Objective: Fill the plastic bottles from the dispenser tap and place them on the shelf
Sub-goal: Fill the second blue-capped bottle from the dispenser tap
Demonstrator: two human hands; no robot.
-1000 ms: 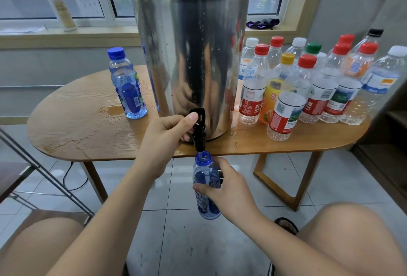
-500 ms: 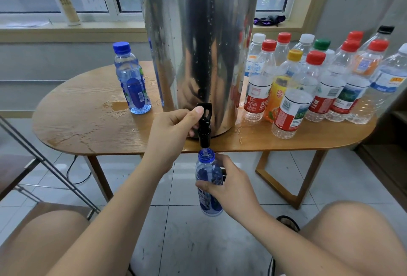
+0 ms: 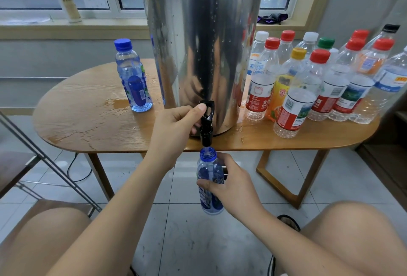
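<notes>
A tall steel dispenser stands on the wooden table, its black tap hanging over the front edge. My left hand grips the tap lever, thumb on top. Just below the spout, my right hand holds an uncapped blue bottle upright, its mouth right under the tap. A thin stream of water runs into the neck. A capped blue bottle stands on the table to the left of the dispenser.
Several capped clear bottles with red, yellow, white and green caps crowd the table's right side. Spilled water lies beside the left bottle. A folding chair frame is at left. My knees frame the tiled floor. A white tube stands on the windowsill.
The view has shifted slightly, and the bottle mouth now sits a little lower under the spout. Both hands keep their grips.
</notes>
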